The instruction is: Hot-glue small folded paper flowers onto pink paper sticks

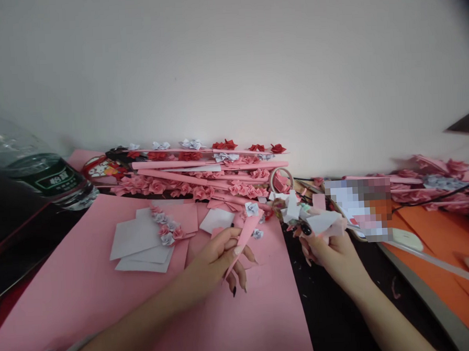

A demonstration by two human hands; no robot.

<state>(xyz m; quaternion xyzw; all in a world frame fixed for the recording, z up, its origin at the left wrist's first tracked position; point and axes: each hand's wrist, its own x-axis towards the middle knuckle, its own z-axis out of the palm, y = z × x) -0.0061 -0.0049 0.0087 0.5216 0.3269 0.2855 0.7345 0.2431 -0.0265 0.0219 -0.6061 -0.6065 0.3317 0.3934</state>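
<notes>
My left hand [226,252] is closed round a narrow pink rolled paper stem [244,232], held tilted over the pink sheet. White paper roses [252,209] show at the stem's upper end, another beside its right edge. My right hand [326,244] has its fingers curled in among white and pink paper pieces [295,206]. A white angular piece [321,222] sits against its thumb; what the fingers grip is hidden. To the left of my left hand, a cluster of white and pink paper roses [167,229] lies on pink and white paper squares [138,241].
Pink stems with roses [203,185] are stacked along the wall. A tape roll [281,181] stands before them. A water bottle [41,167] leans in at left. A blurred-out phone [354,208], a pale strip [431,259] and orange paper [429,228] are at right.
</notes>
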